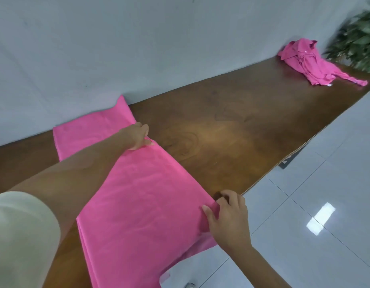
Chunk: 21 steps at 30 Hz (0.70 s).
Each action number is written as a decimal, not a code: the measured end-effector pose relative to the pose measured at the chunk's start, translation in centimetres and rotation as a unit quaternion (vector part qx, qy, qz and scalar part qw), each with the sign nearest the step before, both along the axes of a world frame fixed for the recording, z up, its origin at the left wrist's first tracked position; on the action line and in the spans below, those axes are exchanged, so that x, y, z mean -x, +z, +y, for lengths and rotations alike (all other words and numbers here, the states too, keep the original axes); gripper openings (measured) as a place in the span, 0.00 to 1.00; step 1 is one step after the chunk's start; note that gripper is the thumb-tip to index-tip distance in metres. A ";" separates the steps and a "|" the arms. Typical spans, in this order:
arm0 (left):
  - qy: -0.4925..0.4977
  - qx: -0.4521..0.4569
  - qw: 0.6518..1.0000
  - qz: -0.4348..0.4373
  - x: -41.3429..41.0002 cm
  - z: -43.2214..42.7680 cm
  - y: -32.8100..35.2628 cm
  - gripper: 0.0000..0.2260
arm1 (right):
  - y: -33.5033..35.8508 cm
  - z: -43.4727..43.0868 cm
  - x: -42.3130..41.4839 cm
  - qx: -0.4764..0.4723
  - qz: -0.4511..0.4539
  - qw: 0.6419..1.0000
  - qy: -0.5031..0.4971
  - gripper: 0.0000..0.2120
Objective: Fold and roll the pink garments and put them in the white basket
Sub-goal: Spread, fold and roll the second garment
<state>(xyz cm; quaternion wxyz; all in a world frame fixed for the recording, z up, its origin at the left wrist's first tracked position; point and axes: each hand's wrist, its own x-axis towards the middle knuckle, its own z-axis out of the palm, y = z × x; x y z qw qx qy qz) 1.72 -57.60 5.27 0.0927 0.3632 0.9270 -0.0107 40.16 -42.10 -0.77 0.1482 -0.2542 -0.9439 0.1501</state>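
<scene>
A pink garment (142, 196) lies flat across the brown table (232, 125), folded into a long band with its far end by the wall and its near end hanging over the table's front edge. My left hand (138, 136) pinches the band's right edge near the far part. At the near right corner of the fold, my right hand (227, 217) grips the fabric. A second pink garment (311, 61) sits crumpled at the far right of the table. No white basket is in view.
A grey wall runs behind the table. A green plant (358, 38) stands at the far right end. Glossy white floor tiles (325, 183) lie to the right of the table's front edge.
</scene>
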 end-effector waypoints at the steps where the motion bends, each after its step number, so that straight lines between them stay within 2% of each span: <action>1: 0.006 -0.007 1.000 -0.002 0.1 -0.2 0.0 0.13 | -0.2 0.1 -0.6 -0.004 0.021 1.000 -0.008 0.20; 4: 0.001 -0.024 1.000 -0.009 0.5 -0.9 0.4 0.14 | -0.4 0.8 -2.4 0.026 0.033 0.999 -0.003 0.21; 8: -0.019 -0.025 1.000 -0.002 0.5 -1.6 1.3 0.14 | -1.3 0.9 -4.7 0.124 -0.051 0.991 0.020 0.26; 12: -0.008 -0.017 1.000 0.019 0.0 -2.1 2.1 0.17 | -0.2 -0.3 -5.9 0.176 -0.068 0.982 -0.034 0.22; 14: -0.010 -0.023 0.999 0.023 -0.3 -2.5 2.7 0.19 | 0.7 -1.1 -6.4 0.157 -0.076 0.983 -0.048 0.20; 18: -0.015 -0.026 0.999 0.023 -0.7 -3.7 4.2 0.18 | 1.7 -2.9 -7.8 0.046 -0.113 0.989 -0.079 0.22; 21: -0.020 -0.035 0.999 0.030 -1.0 -4.9 5.3 0.18 | 2.5 -4.4 -8.7 0.015 -0.115 0.988 -0.098 0.21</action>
